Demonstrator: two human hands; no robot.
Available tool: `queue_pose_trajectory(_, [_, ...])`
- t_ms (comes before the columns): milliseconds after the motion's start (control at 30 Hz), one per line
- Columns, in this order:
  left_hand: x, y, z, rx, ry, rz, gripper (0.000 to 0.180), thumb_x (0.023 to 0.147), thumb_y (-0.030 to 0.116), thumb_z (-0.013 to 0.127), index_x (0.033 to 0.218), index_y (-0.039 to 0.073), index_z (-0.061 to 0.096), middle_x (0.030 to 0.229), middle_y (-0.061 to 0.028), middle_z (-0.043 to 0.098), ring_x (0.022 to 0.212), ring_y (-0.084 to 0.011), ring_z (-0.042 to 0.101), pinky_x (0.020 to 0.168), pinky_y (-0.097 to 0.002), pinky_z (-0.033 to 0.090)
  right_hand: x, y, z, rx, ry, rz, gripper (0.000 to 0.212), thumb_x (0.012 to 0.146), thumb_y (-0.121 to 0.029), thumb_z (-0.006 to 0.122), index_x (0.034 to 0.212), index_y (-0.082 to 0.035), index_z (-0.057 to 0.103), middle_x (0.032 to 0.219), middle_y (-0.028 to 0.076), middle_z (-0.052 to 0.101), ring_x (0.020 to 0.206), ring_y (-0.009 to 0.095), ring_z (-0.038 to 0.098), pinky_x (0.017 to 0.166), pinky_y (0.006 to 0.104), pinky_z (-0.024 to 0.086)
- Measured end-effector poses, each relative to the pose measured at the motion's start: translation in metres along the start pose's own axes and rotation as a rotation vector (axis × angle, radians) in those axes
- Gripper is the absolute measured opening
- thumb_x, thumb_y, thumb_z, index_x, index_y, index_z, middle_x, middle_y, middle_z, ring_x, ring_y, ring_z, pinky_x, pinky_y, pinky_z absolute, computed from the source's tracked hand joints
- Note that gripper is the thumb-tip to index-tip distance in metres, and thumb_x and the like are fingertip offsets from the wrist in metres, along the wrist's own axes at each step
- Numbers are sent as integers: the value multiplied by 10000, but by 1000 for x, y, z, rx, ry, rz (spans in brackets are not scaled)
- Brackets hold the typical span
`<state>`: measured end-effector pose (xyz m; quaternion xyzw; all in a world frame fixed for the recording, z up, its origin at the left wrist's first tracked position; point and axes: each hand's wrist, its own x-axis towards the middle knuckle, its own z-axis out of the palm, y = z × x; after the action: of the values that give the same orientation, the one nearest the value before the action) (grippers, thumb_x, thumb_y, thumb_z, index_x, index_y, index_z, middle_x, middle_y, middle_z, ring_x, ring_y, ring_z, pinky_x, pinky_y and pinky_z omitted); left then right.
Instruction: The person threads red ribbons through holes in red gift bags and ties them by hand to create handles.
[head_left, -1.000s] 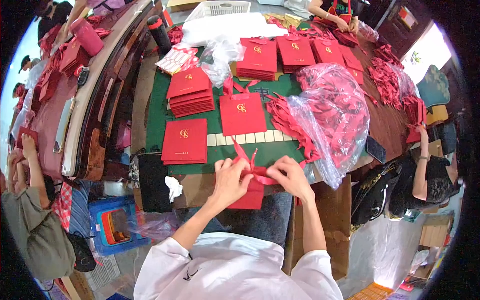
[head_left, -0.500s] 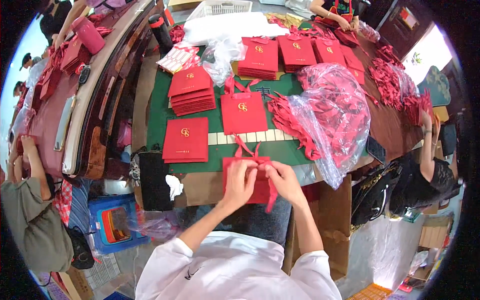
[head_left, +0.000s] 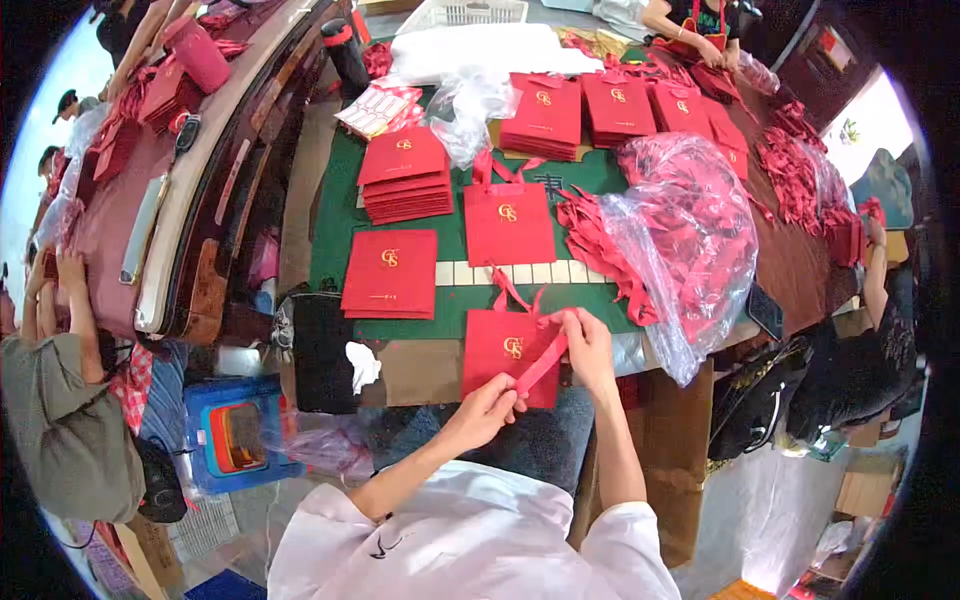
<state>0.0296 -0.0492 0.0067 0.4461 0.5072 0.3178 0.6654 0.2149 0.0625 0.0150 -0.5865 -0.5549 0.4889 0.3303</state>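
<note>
A red gift bag (head_left: 484, 345) with gold lettering lies at the table's front edge, with a ribbon loop standing up at its top. Across its right side a red ribbon (head_left: 543, 366) is drawn tight on a slant between my hands. The lower end is pinched by my left hand (head_left: 480, 414), just below the bag. At the bag's upper right corner, my right hand (head_left: 590, 350) closes on the other end. Directly beyond lies another red bag (head_left: 510, 235) with ribbon handles. To its left are a low pile of bags (head_left: 390, 285) and a taller stack (head_left: 405, 180).
A clear plastic sack of red ribbons (head_left: 690, 220) spills toward the table's middle. More bag stacks (head_left: 540, 120) stand behind. A phone (head_left: 765, 312) lies at the right edge, and a white crumpled tissue (head_left: 363, 367) hangs at the front left. Other people work around both tables.
My left hand has come down toward me, away from my right hand, stretching the ribbon between them. The bag's front is now more exposed. The whole view has shifted slightly.
</note>
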Motion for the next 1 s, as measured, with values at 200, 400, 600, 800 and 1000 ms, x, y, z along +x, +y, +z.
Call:
queue_pose_trajectory(200, [7,-2,-24,76,115,109,183,991,47,519,1143,-21,596,924,-67,629,725,-131,636,639,-290,557,-9,16,-11,-442,133,-224,216,965,-216,613,993,-5,645,846,62,611,696,136,589,537,305,464])
queue_pose_trajectory(400, [19,13,-40,-213,92,89,224,920,7,642,1128,2,558,946,-77,670,778,-106,637,707,-269,548,-44,-43,2,-377,-36,-630,339,787,-71,791,1090,-47,641,1027,117,628,882,266,644,728,368,543])
queue_pose_trajectory(600, [27,13,-45,-318,61,144,229,901,-19,648,1106,0,547,977,-74,666,866,-118,653,754,-266,543,-47,-35,28,-323,-248,-579,247,823,-100,742,1052,-63,658,1013,120,642,926,323,654,775,400,547])
queue_pose_trajectory(800, [28,11,-51,-191,111,190,240,899,-33,631,1123,-4,550,1035,-96,622,895,-149,659,770,-290,550,-42,-28,31,-332,-220,-537,167,827,-63,741,979,-30,679,931,115,649,822,294,673,694,367,543])
queue_pose_trajectory(1000, [38,35,-57,519,457,361,283,862,14,662,1138,33,604,1094,-150,565,941,-311,621,836,-348,539,-34,-22,38,-339,-35,-439,94,839,-73,708,905,-52,644,870,107,626,800,316,653,677,400,528])
